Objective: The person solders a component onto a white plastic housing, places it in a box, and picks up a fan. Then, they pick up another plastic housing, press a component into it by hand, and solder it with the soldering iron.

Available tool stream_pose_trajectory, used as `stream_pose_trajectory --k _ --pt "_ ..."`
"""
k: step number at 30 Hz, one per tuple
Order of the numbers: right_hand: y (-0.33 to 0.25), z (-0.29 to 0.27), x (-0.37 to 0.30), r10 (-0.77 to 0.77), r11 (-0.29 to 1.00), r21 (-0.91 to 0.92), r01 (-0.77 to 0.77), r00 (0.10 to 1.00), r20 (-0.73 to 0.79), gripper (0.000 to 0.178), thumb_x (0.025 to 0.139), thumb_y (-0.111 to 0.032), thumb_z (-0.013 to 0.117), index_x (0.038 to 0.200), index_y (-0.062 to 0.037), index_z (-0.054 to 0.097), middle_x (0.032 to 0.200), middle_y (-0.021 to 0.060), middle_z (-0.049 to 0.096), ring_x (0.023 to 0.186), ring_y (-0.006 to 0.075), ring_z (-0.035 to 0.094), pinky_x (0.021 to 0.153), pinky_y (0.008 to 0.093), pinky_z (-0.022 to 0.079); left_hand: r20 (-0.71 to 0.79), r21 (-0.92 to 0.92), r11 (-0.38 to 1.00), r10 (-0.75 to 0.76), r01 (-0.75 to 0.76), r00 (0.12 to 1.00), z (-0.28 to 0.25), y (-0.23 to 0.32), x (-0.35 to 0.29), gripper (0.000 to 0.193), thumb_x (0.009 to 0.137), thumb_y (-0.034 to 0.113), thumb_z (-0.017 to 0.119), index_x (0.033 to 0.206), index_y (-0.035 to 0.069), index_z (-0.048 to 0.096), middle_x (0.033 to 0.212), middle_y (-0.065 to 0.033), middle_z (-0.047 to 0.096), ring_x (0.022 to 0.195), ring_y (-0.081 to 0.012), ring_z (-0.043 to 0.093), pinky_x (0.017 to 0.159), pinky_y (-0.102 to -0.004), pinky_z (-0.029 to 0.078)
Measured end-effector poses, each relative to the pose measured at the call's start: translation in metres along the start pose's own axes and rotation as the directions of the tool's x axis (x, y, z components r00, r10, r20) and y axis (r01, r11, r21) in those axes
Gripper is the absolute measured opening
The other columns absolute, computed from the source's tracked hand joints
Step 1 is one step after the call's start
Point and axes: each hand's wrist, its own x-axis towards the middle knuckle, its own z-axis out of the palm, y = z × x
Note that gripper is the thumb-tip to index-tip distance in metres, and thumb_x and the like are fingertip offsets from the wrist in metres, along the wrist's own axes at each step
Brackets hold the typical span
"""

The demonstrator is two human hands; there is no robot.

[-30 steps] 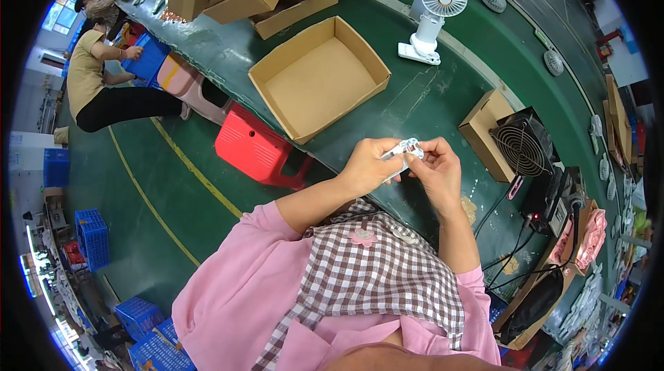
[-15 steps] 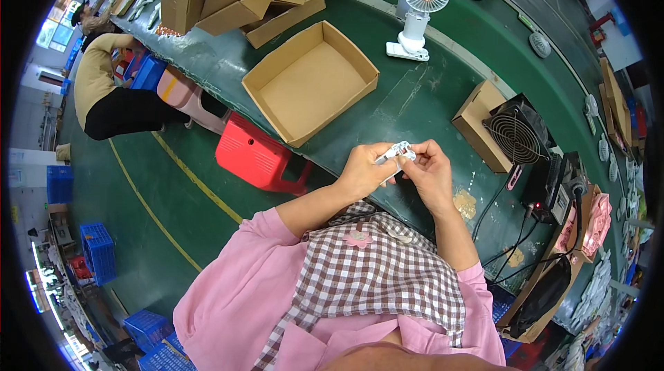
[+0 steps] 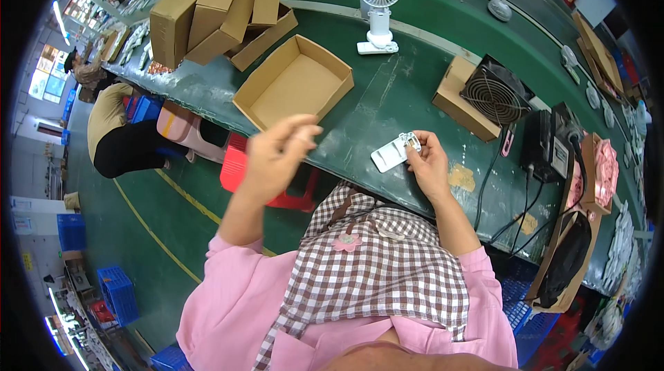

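Note:
My right hand holds a small flat white plastic part by its metal-clipped end, just above the green workbench. My left hand is raised off to the left, over the bench's near edge, fingers loosely together and holding nothing I can see. An open shallow cardboard box lies on the bench beyond my left hand.
A white desk fan stands behind the box. Stacked cardboard boxes sit at the back left. A black fan unit on a carton and a black device with cables lie right. A red stool stands below; another person sits far left.
My left hand has let go of the white part and swung away to the left. My right hand alone keeps the part, now lower over the bench.

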Motion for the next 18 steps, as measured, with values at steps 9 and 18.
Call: stream_pose_trajectory --k 9,18 --pt "0.013 -0.012 -0.011 -0.141 0.990 -0.020 0.141 0.990 0.002 0.021 0.083 -0.002 0.060 0.103 0.0009 0.056 0.090 0.0009 0.059 0.073 0.0033 0.053 0.064 0.0185 0.044 -0.487 0.516 0.814 0.535 -0.266 0.690 -0.189 0.064 0.070 0.038 0.084 0.014 0.067 0.117 -0.002 0.057 0.112 -0.0118 0.061 0.101 -0.0173 0.058 0.086 -0.0273 0.046" --pt "0.015 -0.015 -0.009 -0.150 0.988 -0.012 0.151 0.985 0.081 0.024 0.087 -0.012 0.059 0.110 -0.0041 0.055 0.081 -0.0007 0.057 0.063 0.0046 0.050 0.053 0.0196 0.041 -0.305 0.940 0.333 0.723 0.074 0.620 -0.226 0.013 0.154 0.070 0.076 0.040 0.073 0.126 -0.004 0.049 0.124 -0.0237 0.053 0.107 -0.0357 0.057 0.092 -0.0414 0.044"
